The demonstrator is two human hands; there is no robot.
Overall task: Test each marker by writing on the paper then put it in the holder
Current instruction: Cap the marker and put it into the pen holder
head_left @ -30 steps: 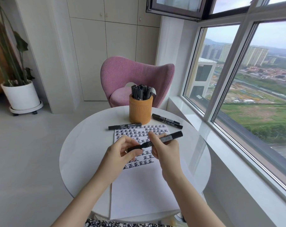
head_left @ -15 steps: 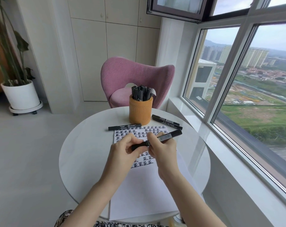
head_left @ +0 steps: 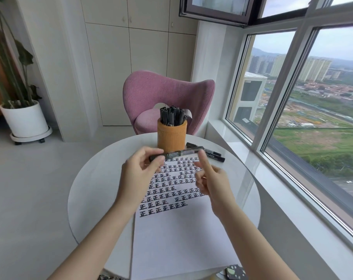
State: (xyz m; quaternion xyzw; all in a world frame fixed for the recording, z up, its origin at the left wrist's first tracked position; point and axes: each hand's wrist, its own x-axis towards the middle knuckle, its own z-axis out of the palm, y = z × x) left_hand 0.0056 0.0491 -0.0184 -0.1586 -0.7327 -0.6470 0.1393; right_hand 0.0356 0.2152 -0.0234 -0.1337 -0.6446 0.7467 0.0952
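A black marker [head_left: 179,153] lies level and blurred in the air above the top edge of the paper [head_left: 181,235], just in front of the orange holder [head_left: 172,138]. My left hand [head_left: 139,174] pinches its left end between thumb and fingers. My right hand [head_left: 212,180] is below its right end; the straight index finger touches the marker there, and the other fingers are loosely curled and hold nothing. The holder has several black markers [head_left: 172,117] standing in it. The paper's upper half is filled with rows of black written characters.
Two more black markers [head_left: 207,152] lie on the round white table [head_left: 90,188] right of the holder. A pink chair [head_left: 167,93] stands behind the table. A potted plant [head_left: 24,118] is at the far left, and the window sill [head_left: 252,158] runs along the right.
The marker has risen and moved toward the holder, turning level. My right hand has let go of the barrel, leaving only its index finger on the marker; my left hand still pinches the left end.
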